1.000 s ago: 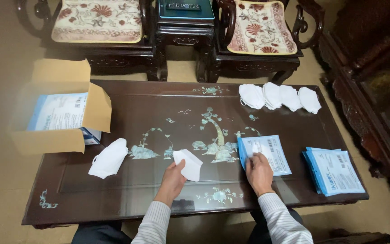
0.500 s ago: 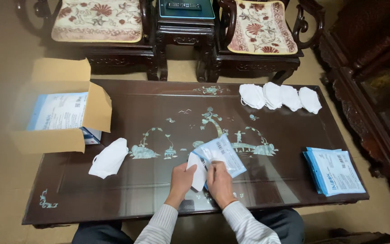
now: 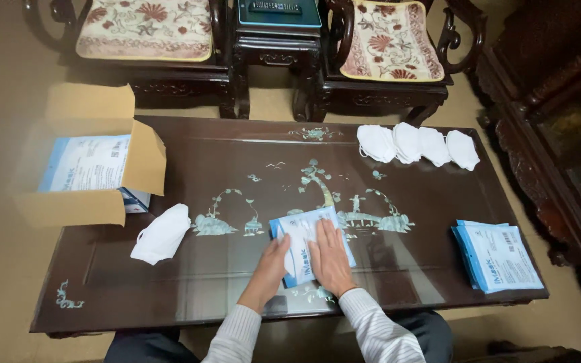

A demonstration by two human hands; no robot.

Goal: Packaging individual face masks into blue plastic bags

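Far to the left of your hands an open cardboard box (image 3: 95, 178) sits over the table's (image 3: 237, 296) left end, with blue-and-white packets showing inside it. Between the box and your hands one loose white mask (image 3: 161, 233) lies flat on the dark wood, well apart from your left fingers.

Your left hand (image 3: 268, 267) rests on the near left edge of a blue-and-white pouch (image 3: 307, 242); its fingers are close together and laid against the pouch, not curled round it. Your right hand (image 3: 331, 257) lies just beside it, palm down and fingers spread flat across the pouch's middle, pressing it to the table. Neither hand lifts the pouch: both are open and flat on top of it. Whether a mask is inside the pouch or under your palms you cannot tell from this view, since the hands cover that part.

The pouch itself lies tilted on the inlaid picture in the table's middle, directly under both hands.

Beyond your right hand, at the table's far edge, a row of four white masks (image 3: 417, 144) overlaps one another. Well to the right of your right hand, a stack of pouches (image 3: 497, 254) lies near the table's right end.
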